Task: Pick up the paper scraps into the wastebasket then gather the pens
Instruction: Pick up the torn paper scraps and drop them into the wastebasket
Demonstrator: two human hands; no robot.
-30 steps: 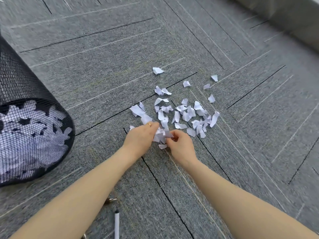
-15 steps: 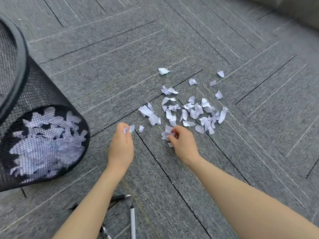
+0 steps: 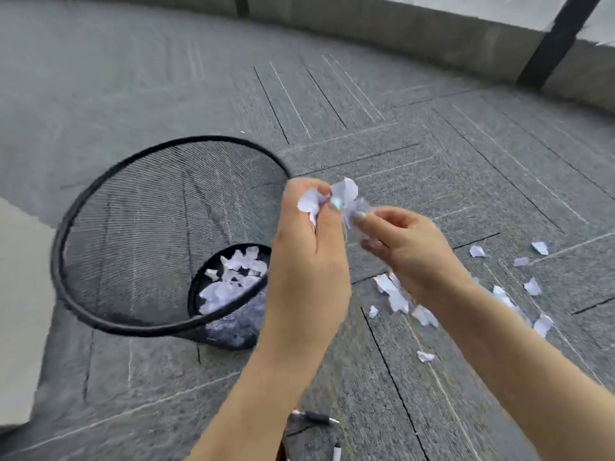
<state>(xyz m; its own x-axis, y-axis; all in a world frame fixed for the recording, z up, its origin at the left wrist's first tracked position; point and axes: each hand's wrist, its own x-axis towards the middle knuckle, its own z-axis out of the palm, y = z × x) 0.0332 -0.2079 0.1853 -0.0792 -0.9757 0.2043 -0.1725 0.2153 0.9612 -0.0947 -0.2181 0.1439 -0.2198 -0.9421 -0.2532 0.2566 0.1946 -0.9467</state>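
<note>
Both hands are raised above the grey carpet, just right of the black mesh wastebasket. My left hand is shut on a bunch of white paper scraps. My right hand pinches the same bunch from the right side. Inside the wastebasket lie several white scraps. More loose scraps are scattered on the carpet to the right, partly hidden by my right forearm. A black pen and a white pen lie on the carpet near the bottom edge, between my forearms.
A pale flat surface fills the left edge beside the wastebasket. A low grey ledge with a dark upright post runs along the far side of the carpet.
Both hands rose from the floor with a bunch of scraps and moved left toward the wastebasket. The view swung up and left, so the basket's opening now shows.
</note>
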